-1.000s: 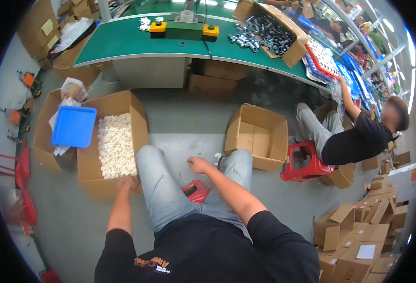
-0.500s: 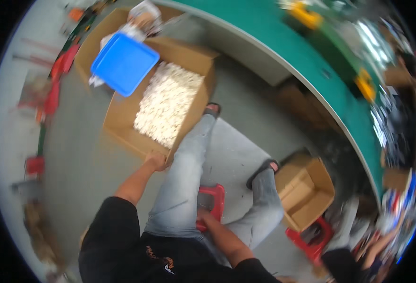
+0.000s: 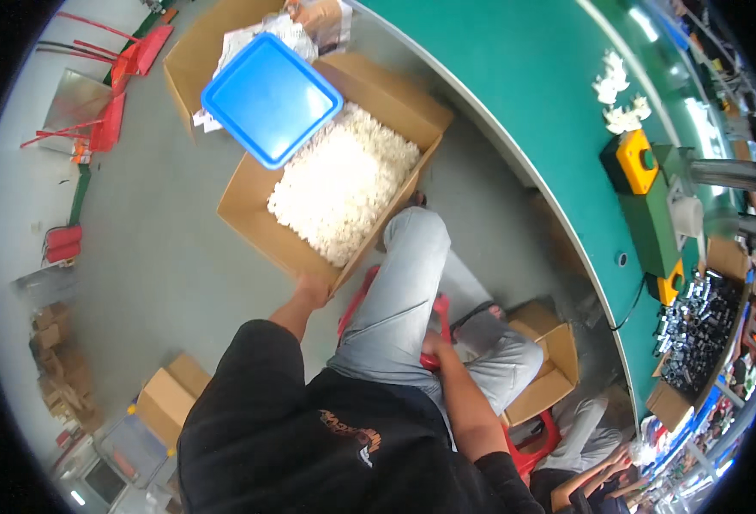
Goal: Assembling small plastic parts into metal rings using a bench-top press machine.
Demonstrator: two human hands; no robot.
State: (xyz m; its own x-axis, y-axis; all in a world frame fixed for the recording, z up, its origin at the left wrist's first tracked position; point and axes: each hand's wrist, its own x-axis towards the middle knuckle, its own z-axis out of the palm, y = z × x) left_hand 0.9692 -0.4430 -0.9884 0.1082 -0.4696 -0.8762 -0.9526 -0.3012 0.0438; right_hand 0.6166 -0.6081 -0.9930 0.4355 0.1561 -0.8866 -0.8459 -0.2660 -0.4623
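My left hand [image 3: 314, 289] is closed on the near corner of a large open cardboard box [image 3: 254, 218]. Many small white pieces [image 3: 335, 188] fill the bottom of the box. Lying over its far left side is a blue plastic tray or lid [image 3: 271, 100]. Between my legs, my right hand [image 3: 435, 345] grips the edge of a red plastic stool [image 3: 441, 307]; its fingers are partly hidden.
A long green worktable [image 3: 515, 94] curves along the right, bearing a green and yellow button unit [image 3: 644, 197]. A smaller cardboard box [image 3: 558, 351] stands beside my right leg. Another person [image 3: 588, 445] sits at lower right. Red chairs [image 3: 117, 94] stand at far left.
The view has swung, so the box and worktable appear farther right. My left knee has risen and bends more. Both hands keep their places on the box and the stool.
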